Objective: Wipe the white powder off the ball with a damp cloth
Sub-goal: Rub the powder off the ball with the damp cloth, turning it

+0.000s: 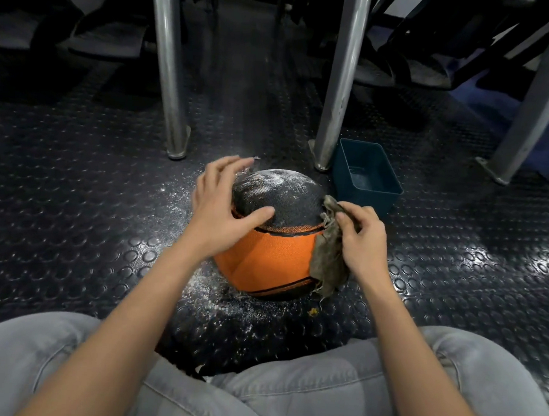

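Observation:
An orange and black ball (265,257) sits on the dark studded floor in front of my knees. White powder (275,178) covers the far part of its black top panel. My left hand (220,203) lies over the ball's left upper side, fingers spread and thumb resting on the black panel. My right hand (361,239) pinches a frayed grey-brown cloth (327,256) against the ball's right side; the cloth hangs down to the floor.
A dark teal plastic tub (366,176) with a little water stands just behind the ball to the right. Two metal legs (174,111) (339,110) rise behind the ball, another at far right. Spilled powder (214,296) dusts the floor around the ball.

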